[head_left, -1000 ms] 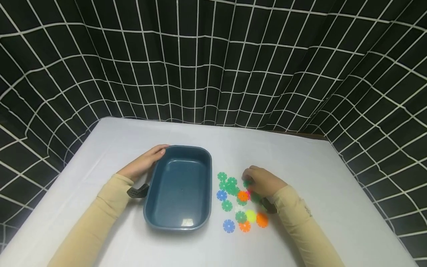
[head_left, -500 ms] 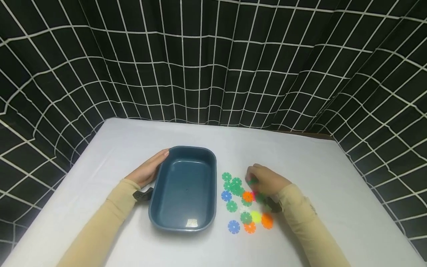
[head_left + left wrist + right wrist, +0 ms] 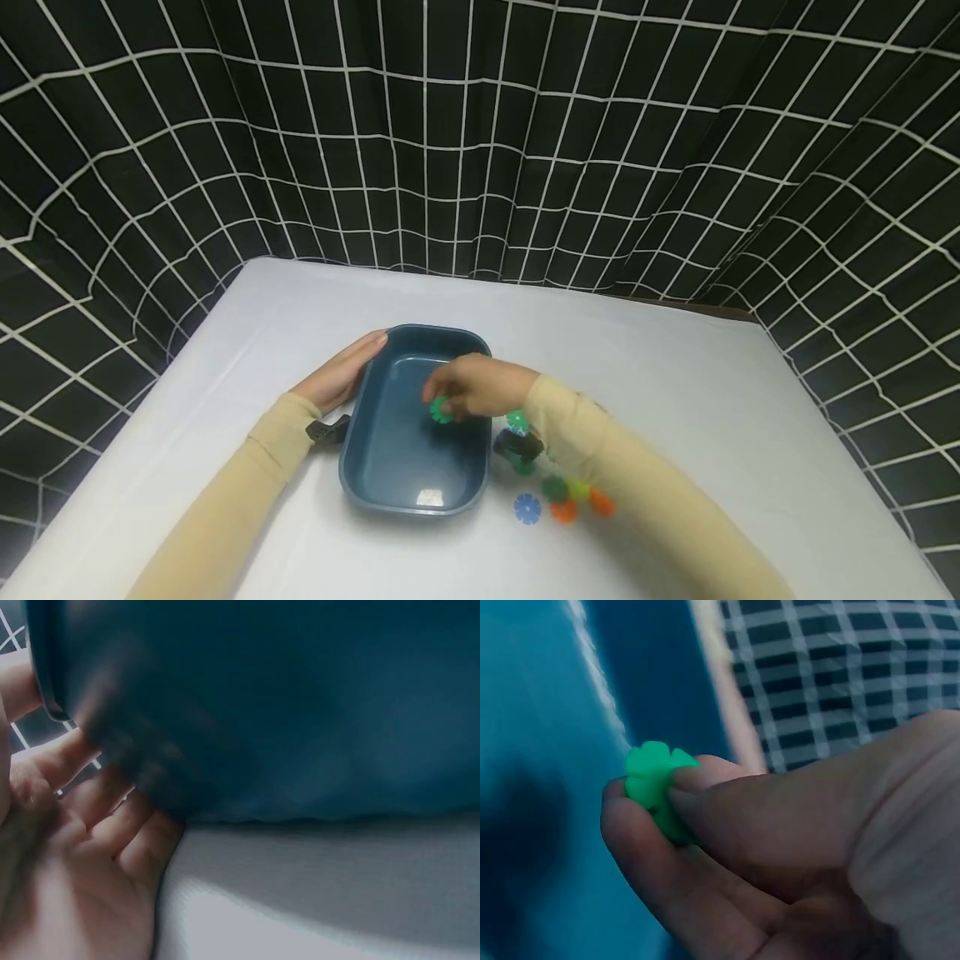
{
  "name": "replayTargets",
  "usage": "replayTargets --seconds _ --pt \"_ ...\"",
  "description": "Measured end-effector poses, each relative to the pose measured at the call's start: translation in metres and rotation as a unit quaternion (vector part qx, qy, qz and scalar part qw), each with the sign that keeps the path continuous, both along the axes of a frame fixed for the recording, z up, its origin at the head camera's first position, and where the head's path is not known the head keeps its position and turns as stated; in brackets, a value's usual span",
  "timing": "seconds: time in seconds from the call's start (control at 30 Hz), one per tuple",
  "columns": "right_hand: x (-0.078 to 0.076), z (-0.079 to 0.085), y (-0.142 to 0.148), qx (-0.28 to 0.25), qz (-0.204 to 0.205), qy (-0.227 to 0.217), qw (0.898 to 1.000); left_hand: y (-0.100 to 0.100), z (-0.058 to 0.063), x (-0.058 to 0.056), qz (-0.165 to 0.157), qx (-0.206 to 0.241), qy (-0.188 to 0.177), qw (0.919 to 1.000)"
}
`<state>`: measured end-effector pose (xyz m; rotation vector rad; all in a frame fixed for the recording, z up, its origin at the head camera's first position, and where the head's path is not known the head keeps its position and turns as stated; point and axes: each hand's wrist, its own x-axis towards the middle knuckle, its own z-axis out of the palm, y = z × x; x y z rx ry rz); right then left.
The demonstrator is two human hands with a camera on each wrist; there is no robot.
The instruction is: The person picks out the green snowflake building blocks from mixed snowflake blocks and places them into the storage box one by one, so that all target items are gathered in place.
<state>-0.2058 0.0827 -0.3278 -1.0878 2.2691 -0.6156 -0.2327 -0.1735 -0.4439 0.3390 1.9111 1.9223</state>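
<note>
A dark blue-green plastic tub (image 3: 397,467) stands on the white table. My left hand (image 3: 341,382) rests along its left side, near the far corner; in the left wrist view the fairly straight fingers (image 3: 127,825) lie against the outer wall. Over the inside of the tub, my right hand (image 3: 483,385) pinches a green notched plastic disc (image 3: 649,776) between thumb and fingers. Right of the tub lie several similar discs, among them a blue disc (image 3: 527,508) and a green disc (image 3: 555,487). My right sleeve and wrist cover part of that group.
A yellow disc (image 3: 578,489) and orange discs lie close to my right forearm. Black wrist mounts show at both wrists. The white-covered table (image 3: 675,400) ends at a dark curtain (image 3: 480,150) with white grid lines behind and at the sides.
My right hand has moved left from the loose discs to above the tub, carrying a green disc. The left hand stays at the tub's side. The head view has shifted slightly.
</note>
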Motion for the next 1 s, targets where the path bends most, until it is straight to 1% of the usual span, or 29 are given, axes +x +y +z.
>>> replayTargets --seconds 0.13,0.23,0.3,0.5,0.7,0.83,1.0 --pt "0.003 -0.012 -0.043 0.041 0.044 -0.041 0.997 -0.004 -0.003 0.002 0.003 0.031 -0.001 0.9995" --pt "0.004 -0.020 -0.062 0.052 0.063 -0.054 0.995 -0.005 -0.003 0.002 0.008 0.044 -0.007 0.9990" --pt "0.004 -0.024 -0.069 0.057 0.074 -0.049 0.994 -0.005 -0.003 0.001 0.013 0.040 -0.012 0.9990" --pt "0.006 -0.030 -0.076 0.070 0.078 -0.085 0.991 -0.003 -0.002 -0.002 0.016 0.014 -0.022 0.9995" --pt "0.009 -0.034 -0.077 0.076 0.090 -0.104 0.988 -0.002 -0.002 -0.003 0.015 0.025 -0.016 0.9994" --pt "0.010 -0.033 -0.078 0.070 0.102 -0.096 0.988 -0.001 -0.001 -0.004 0.014 0.035 -0.015 0.9992" --pt "0.010 -0.028 -0.078 0.071 0.122 -0.090 0.986 -0.002 0.000 -0.002 0.014 0.023 -0.021 0.9994"
